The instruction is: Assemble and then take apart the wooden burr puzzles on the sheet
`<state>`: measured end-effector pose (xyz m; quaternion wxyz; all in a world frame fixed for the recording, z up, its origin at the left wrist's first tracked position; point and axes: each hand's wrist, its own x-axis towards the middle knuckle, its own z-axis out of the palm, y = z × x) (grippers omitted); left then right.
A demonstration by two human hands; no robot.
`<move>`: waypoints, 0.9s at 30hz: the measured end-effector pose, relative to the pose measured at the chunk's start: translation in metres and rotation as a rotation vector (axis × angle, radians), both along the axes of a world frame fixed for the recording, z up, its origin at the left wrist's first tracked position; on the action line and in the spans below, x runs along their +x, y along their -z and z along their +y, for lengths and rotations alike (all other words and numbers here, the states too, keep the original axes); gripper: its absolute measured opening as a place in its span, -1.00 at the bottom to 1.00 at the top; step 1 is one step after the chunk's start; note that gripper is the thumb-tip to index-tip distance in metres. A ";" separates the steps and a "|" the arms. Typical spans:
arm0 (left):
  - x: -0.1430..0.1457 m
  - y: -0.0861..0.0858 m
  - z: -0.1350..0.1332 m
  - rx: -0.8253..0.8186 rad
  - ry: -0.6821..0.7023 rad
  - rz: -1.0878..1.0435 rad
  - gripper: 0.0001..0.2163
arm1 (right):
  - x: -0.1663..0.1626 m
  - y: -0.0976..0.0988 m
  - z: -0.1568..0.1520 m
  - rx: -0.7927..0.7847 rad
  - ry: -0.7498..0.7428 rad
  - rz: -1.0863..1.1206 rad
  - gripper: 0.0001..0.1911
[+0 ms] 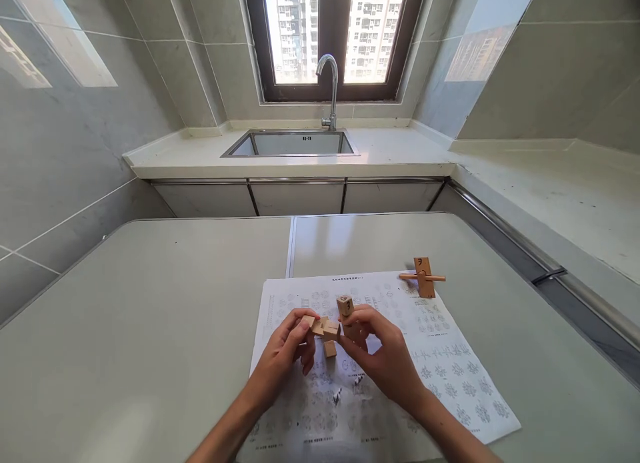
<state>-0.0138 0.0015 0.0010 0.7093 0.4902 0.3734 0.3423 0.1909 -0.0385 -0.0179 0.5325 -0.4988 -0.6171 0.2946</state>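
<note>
While both hands work above the printed sheet [400, 356] on the bench [150, 329], the wooden puzzle looks only partly put together. In the head view, the left hand [285, 356] pinches a cluster of joined wooden blocks [323, 329] by its left end, and the right hand [380, 356] closes its fingers on an upright block [345, 307] pressed against that cluster. A finished-looking cross of a flat piece and a thin rod [423, 277] lies apart at the sheet's far right corner. Dark marks sit on the upright block and the cross, perhaps numerals; the sheet's print is too small to read.
</note>
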 end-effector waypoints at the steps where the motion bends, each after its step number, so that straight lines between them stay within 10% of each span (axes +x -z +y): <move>1: 0.000 0.001 0.000 -0.005 -0.018 -0.013 -0.64 | 0.001 0.000 0.001 -0.046 0.015 0.026 -0.84; 10: -0.004 0.011 0.002 -0.016 -0.067 -0.017 -0.68 | 0.012 -0.009 0.008 -0.316 -0.110 0.416 -0.62; 19: -0.008 -0.013 0.003 0.176 0.142 0.265 -0.61 | 0.022 -0.013 0.007 -0.356 -0.261 0.328 -0.60; 27: -0.008 -0.012 0.007 0.005 0.146 0.166 -0.60 | 0.026 -0.013 0.008 -0.279 -0.267 0.036 -0.69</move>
